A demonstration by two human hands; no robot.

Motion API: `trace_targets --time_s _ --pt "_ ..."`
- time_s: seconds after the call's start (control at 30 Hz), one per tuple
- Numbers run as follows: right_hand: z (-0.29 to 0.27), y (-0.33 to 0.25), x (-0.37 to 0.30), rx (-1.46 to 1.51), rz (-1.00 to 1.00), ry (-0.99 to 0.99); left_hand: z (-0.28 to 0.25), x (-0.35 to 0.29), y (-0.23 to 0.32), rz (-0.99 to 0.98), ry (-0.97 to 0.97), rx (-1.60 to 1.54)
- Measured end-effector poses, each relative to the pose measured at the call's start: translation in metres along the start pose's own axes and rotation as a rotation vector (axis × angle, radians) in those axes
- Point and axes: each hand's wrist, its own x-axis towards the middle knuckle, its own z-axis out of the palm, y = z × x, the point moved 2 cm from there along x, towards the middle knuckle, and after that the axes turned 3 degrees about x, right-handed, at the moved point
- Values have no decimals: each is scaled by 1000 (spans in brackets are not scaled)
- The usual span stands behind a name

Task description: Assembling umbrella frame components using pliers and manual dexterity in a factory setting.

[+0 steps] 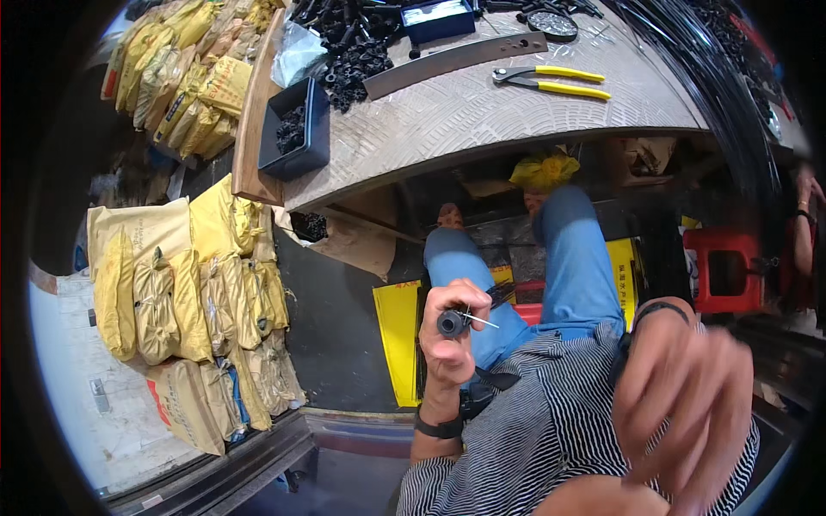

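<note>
My left hand (449, 344) is closed around a black tube-like part (451, 323), its round end facing up toward me. A thin, pale metal pin or wire (482, 320) sticks out sideways from beside that end. My right hand (688, 396) is raised close at the lower right, well apart from the left. Its fingers are bent downward and smeared by motion, so whether they hold anything cannot be made out. On the bench beyond lie pincers with yellow handles (572, 81), touched by neither hand.
The workbench (447, 129) carries a curved metal strip (456, 64), black small parts (357, 64) and a dark blue bin (294, 129). Long black rods (714, 77) overhang its right side. Yellow sacks (172, 292) are piled at left. A red stool (724, 271) and another person's arm (804, 232) are at right.
</note>
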Motion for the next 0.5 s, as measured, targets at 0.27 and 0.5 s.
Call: trace_targets --time_s 0.27,0.5 --pt "55 21 28 345 109 594 -10 -6 -1 21 2 147" --pt "72 23 6 391 -95 555 -1 2 -5 88 -75 94"
